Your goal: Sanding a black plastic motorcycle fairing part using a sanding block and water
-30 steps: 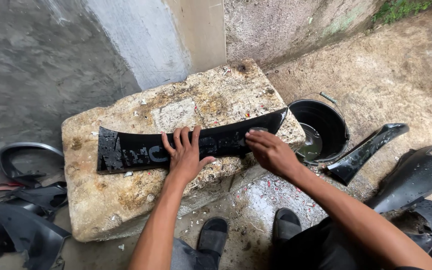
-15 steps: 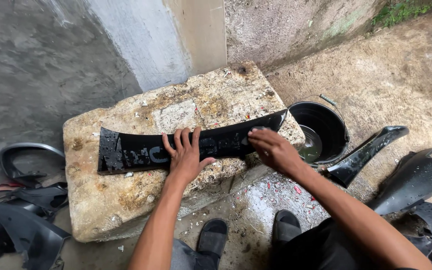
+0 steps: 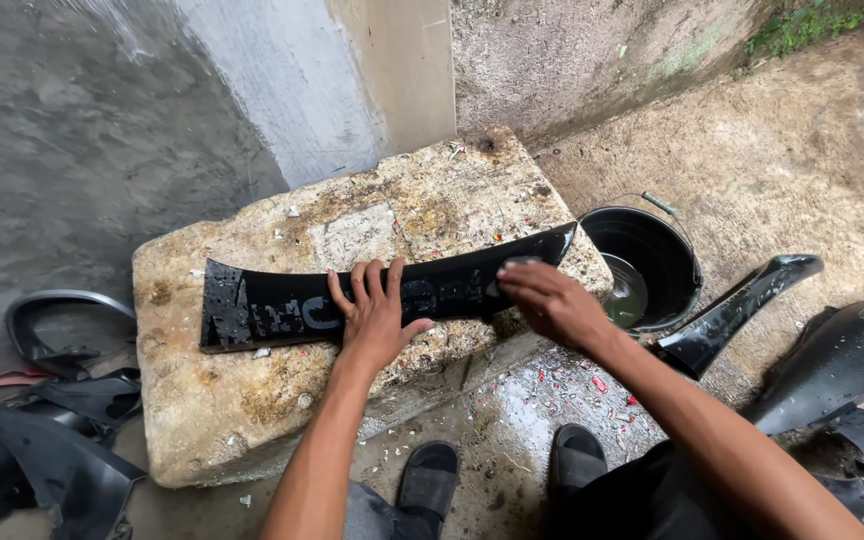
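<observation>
The black plastic panel (image 3: 392, 292) is lying flat on the stone block (image 3: 252, 400), which is serving as the surface. The panel is long, narrow and gently curved, glossy and wet, with pale worn lettering showing along its middle and a scuffed, greyish patch at its left end. Its left end is cut square and broad; its right end is tapering to a point. The long axis is running left to right across the block, rising slightly toward the right, with the pointed tip reaching the block's right edge, just beside the black bucket (image 3: 652, 262).

The left hand (image 3: 377, 315) is pressing palm down on the middle of the panel, fingers spread wide and flat, holding nothing. The right hand (image 3: 547, 300) is resting on the panel near its pointed end, fingers bent downward against the surface of the panel; a small greyish object seems to be showing at the fingertips, but I cannot tell what it is or whether it is being gripped.

The bucket is standing on the ground with murky liquid in its bottom. Other black panels (image 3: 742, 310) are lying on the ground to the right and left. Two dark sandals (image 3: 432, 480) are showing below the block.
</observation>
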